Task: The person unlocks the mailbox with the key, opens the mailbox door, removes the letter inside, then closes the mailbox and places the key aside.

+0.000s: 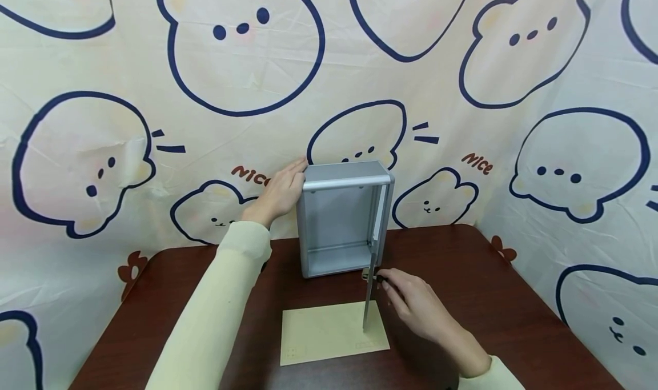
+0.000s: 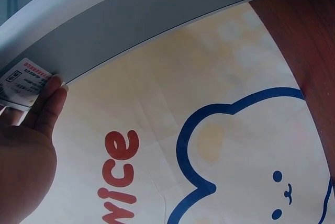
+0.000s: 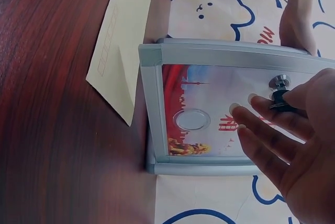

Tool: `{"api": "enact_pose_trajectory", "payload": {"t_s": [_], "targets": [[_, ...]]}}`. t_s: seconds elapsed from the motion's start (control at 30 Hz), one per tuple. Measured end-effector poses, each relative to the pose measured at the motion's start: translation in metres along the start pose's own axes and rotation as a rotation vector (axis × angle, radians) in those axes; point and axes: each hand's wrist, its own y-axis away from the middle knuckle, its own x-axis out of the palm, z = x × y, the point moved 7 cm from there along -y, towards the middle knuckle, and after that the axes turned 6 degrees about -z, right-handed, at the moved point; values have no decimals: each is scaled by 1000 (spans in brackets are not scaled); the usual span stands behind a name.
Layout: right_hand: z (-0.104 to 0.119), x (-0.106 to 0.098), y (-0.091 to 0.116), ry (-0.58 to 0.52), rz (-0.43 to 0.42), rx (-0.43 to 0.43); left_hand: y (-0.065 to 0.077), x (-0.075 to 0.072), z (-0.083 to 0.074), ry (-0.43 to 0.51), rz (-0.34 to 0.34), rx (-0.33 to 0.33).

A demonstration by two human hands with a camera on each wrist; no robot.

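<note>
A grey metal box (image 1: 339, 218) stands upright with its front facing me and its inside showing. The door (image 1: 369, 298) is swung out on the right side, seen nearly edge-on; its printed face (image 3: 220, 109) carries a round clear window and a lock (image 3: 280, 81). In that lock sits a black-headed key (image 3: 282, 101), which my right hand (image 1: 418, 304) pinches between thumb and index finger, the other fingers spread. My left hand (image 1: 280, 193) rests with extended fingers on the box's upper left side, touching near a white printed label (image 2: 25, 82).
A pale yellow envelope (image 1: 324, 333) lies flat on the dark brown wooden table (image 1: 437, 356) in front of the box, partly beneath the swung door. Behind the table hangs a cream cloth (image 1: 247, 144) with cartoon bear outlines.
</note>
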Motion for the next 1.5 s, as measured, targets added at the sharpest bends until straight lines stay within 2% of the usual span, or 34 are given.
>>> {"api": "enact_pose_trajectory", "payload": {"t_s": [1.1,1.5], "targets": [[19,16,-14,104,-33,-64,0,1,1,8,-5,-11],[23,22,-19,108,-14,-47,1,1,2,16,-3,-21]]}}
